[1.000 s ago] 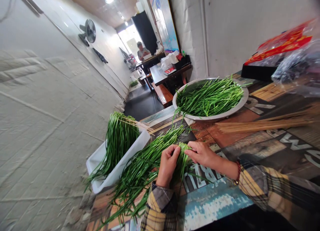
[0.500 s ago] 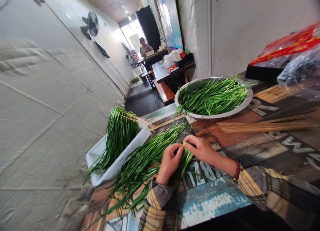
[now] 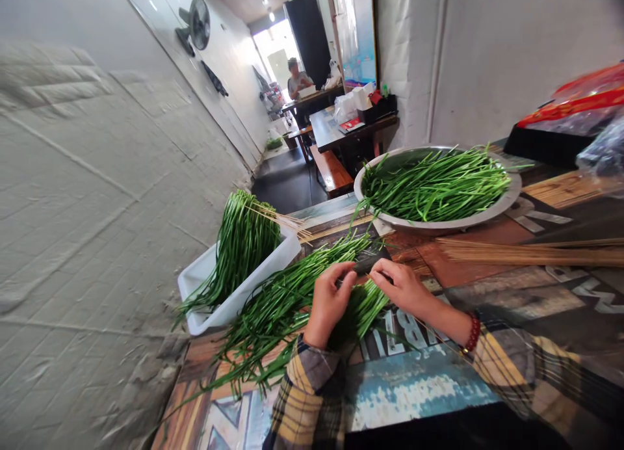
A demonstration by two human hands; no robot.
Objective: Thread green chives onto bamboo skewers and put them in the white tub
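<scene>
My left hand (image 3: 329, 304) and my right hand (image 3: 402, 287) meet over a small bunch of green chives (image 3: 363, 307) on the painted table (image 3: 414, 385). Both hands pinch the bunch's cut ends between fingers and thumb. A larger loose pile of chives (image 3: 287, 294) lies just left of my left hand. Beyond it a white tray (image 3: 234, 294) holds chives threaded on bamboo skewers. A round metal basin (image 3: 507, 203) full of chives stands at the back of the table.
A sheaf of bare bamboo skewers (image 3: 531, 253) lies right of my hands. A black tray with red plastic bags (image 3: 560, 128) sits at the far right against the wall. Further tables, a bench and a seated person (image 3: 297, 79) are down the room.
Both hands have shifted slightly up the bunch toward its ends. The camera has tilted, sliding the scene a little to the right.
</scene>
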